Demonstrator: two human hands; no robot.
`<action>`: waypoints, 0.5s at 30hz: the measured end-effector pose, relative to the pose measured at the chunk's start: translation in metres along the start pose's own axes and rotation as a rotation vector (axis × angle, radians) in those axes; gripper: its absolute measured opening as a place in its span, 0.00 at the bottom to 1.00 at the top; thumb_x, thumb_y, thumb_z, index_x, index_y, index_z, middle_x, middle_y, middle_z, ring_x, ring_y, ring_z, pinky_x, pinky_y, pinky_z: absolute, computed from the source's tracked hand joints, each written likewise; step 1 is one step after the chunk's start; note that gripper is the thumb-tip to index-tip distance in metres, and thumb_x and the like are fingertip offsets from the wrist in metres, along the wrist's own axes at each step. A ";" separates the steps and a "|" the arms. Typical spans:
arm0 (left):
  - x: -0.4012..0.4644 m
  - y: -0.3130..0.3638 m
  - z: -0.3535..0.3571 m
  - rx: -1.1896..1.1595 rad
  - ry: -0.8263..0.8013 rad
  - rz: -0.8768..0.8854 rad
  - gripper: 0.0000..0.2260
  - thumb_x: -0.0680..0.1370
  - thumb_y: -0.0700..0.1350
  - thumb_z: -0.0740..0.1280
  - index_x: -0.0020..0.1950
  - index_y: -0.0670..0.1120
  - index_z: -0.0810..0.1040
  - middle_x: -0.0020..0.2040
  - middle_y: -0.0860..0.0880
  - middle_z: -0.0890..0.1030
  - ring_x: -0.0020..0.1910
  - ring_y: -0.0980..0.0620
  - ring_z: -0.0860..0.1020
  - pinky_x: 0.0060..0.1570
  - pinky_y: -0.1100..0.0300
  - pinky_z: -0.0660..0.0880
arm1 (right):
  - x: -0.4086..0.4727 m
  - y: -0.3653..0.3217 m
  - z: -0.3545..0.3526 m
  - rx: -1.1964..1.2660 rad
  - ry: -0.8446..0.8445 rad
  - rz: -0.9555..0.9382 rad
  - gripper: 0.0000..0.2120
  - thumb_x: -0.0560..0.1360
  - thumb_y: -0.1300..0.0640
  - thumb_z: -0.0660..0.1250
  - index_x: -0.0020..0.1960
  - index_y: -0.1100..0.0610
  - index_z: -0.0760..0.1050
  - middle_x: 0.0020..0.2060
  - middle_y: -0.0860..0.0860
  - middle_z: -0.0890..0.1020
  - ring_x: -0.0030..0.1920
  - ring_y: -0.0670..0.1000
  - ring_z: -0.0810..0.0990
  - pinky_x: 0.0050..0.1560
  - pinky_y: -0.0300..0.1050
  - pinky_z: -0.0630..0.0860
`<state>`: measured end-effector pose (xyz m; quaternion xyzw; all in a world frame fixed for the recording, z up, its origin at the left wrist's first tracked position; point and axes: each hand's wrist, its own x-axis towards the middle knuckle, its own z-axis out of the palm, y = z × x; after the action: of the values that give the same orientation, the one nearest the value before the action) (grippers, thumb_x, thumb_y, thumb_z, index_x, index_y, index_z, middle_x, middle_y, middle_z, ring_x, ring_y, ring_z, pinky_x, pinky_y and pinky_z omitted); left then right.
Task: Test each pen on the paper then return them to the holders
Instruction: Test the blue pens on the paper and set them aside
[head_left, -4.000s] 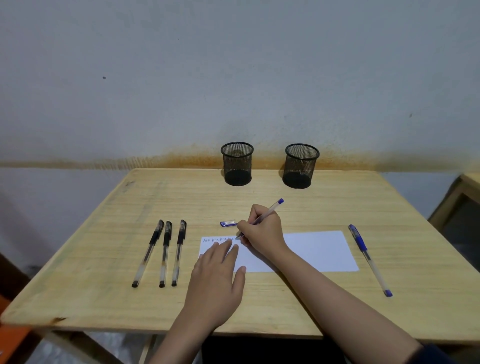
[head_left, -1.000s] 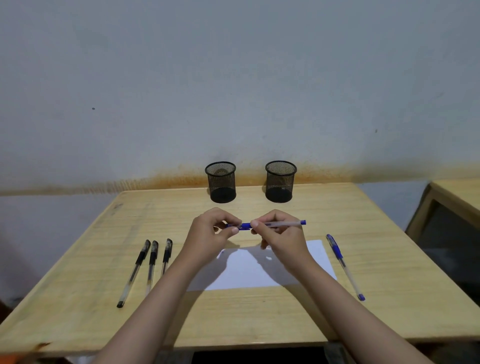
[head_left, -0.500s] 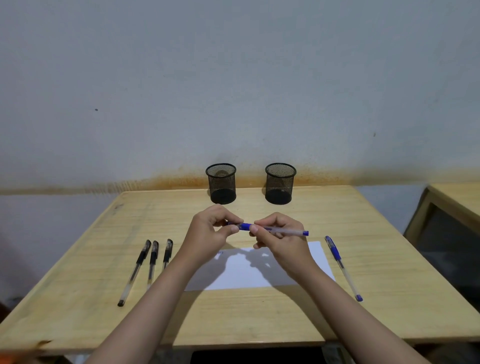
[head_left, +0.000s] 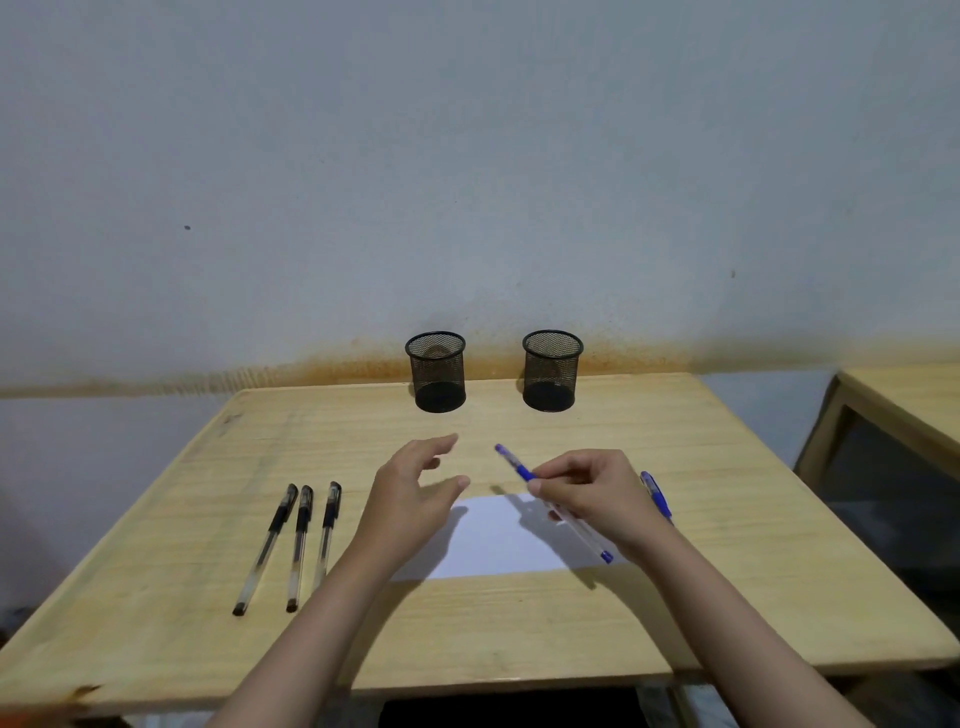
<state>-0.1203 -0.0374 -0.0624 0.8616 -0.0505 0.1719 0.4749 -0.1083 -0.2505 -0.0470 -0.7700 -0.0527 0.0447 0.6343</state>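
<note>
your left hand (head_left: 410, 499) has let go, fingers spread; your right hand (head_left: 597, 493) pinches the capped blue-and-clear plastic pen (head_left: 553, 503), black mesh holders (head_left: 552, 370) beyond your fingertips.

Black mesh holders (head_left: 435, 372), blue pen (head_left: 554, 503), white paper (head_left: 498, 540).

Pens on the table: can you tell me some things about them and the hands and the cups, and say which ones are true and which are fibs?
1. The right hand holds a blue pen. True.
2. The left hand grips a black pen. False: it is open and holds nothing.
3. Three black pens lie side by side left of the paper. True.
4. Both mesh holders are full of pens. False: no pen stands in either.
5. Another blue pen lies on the table behind the right hand. True.
</note>
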 end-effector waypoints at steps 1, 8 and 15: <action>-0.003 -0.007 -0.004 0.047 0.016 -0.041 0.19 0.73 0.45 0.70 0.64 0.51 0.74 0.58 0.57 0.74 0.55 0.59 0.73 0.52 0.63 0.69 | -0.001 0.003 -0.006 -0.036 0.078 -0.016 0.04 0.67 0.63 0.76 0.42 0.60 0.84 0.32 0.51 0.84 0.31 0.46 0.81 0.35 0.39 0.77; -0.021 -0.051 -0.051 0.586 0.164 -0.407 0.25 0.72 0.59 0.66 0.65 0.49 0.71 0.67 0.43 0.70 0.65 0.40 0.67 0.66 0.42 0.59 | -0.008 0.031 -0.060 -0.244 0.506 -0.059 0.01 0.70 0.61 0.72 0.41 0.58 0.83 0.34 0.53 0.84 0.37 0.54 0.82 0.39 0.47 0.77; -0.029 -0.069 -0.067 0.639 0.150 -0.604 0.33 0.71 0.64 0.65 0.67 0.44 0.66 0.65 0.38 0.69 0.65 0.35 0.66 0.63 0.42 0.63 | -0.014 0.052 -0.077 -0.411 0.550 0.020 0.02 0.71 0.62 0.70 0.39 0.58 0.81 0.33 0.50 0.81 0.35 0.47 0.77 0.34 0.42 0.72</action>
<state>-0.1472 0.0543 -0.0947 0.9264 0.2934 0.0944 0.2162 -0.1102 -0.3376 -0.0835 -0.8654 0.1200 -0.1699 0.4559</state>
